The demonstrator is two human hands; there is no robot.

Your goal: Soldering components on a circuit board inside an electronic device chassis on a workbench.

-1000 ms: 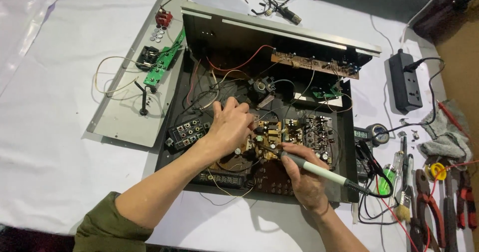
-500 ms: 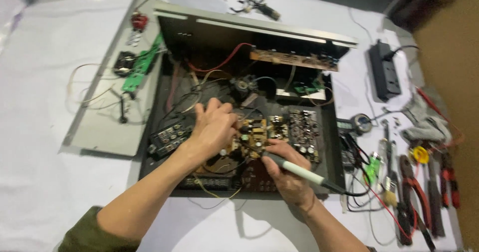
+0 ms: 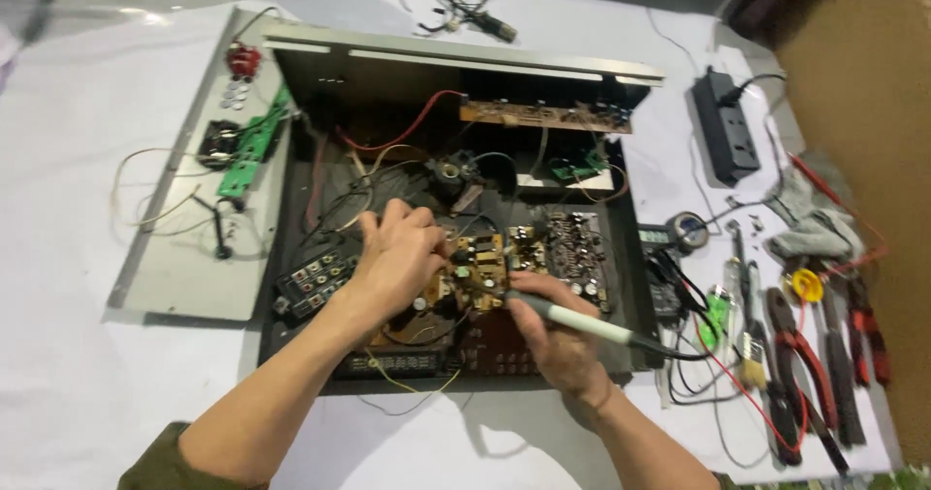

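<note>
Inside the opened black chassis (image 3: 291, 286), a brown circuit board (image 3: 477, 269) sat near the middle. Left hand (image 3: 396, 255) pressed on it, fingers curled together. Right hand (image 3: 555, 340) was clamped on a grey soldering iron (image 3: 572, 317), tip at the board. Pliers (image 3: 797, 354) lay on the desk (image 3: 78, 374).

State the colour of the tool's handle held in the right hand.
Pale grey-white soldering iron handle, held in the right hand; head view.
</note>
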